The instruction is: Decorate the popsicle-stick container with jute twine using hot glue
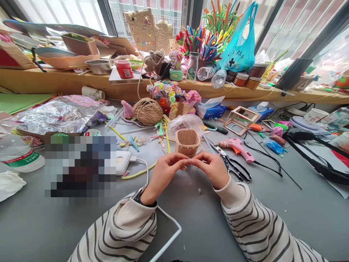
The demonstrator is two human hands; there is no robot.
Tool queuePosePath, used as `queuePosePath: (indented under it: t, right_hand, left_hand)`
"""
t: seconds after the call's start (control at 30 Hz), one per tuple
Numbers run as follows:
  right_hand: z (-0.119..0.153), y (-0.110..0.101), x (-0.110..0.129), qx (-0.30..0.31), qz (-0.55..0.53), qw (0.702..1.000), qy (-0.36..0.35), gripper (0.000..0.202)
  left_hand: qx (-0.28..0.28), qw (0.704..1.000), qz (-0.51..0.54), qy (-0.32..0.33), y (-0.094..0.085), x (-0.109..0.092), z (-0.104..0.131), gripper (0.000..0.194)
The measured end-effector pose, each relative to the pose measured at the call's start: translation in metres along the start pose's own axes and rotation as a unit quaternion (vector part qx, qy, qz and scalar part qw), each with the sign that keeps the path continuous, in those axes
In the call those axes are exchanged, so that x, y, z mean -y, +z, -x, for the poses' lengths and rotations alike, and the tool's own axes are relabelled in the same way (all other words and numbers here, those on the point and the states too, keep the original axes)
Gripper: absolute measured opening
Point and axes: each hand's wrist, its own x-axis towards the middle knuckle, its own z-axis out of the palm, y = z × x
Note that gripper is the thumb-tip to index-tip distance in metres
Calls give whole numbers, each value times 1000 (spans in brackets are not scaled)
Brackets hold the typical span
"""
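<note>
My left hand (169,168) and my right hand (209,165) meet at their fingertips over the grey table, both closed in a pinch. Whatever lies between the fingertips is too small to make out. Just beyond them stands a small open wooden-slat box (187,145), its rim trimmed with twine. To the right of my right hand lie black-handled scissors (236,165) and a pink hot glue gun (237,146). Behind the box sits a crumpled clear plastic bag (185,123).
A twine ball (148,111) and pipe-cleaner flowers (166,91) stand farther back. A white power bank (121,162) with a cable lies left, near a plastic bottle (21,153). Black straps (313,153) are at right. Jars and a blue bag (241,47) crowd the sill.
</note>
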Motion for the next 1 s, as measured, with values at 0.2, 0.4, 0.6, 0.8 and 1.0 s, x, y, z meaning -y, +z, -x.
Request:
queuePosePath:
  t: [0.2, 0.4, 0.6, 0.8, 1.0]
  right_hand:
    - [-2, 4, -7, -8, -43, 999, 12, 20]
    - [-1, 6, -10, -7, -55, 998, 21, 20]
    - [-1, 7, -10, -25, -74, 997, 22, 19]
    - [0, 13, -8, -40, -157, 986, 38, 20]
    - [1, 18, -6, -28, -239, 968, 69, 22]
  left_hand:
    - [-33, 999, 20, 14, 1, 0, 1, 18]
    - [-56, 998, -3, 35, 2, 1, 2, 18]
    - [-39, 999, 25, 13, 2, 1, 1, 17]
    - [-18, 998, 51, -23, 4, 2, 0, 16]
    - [-12, 997, 57, -40, 8, 2, 0, 16]
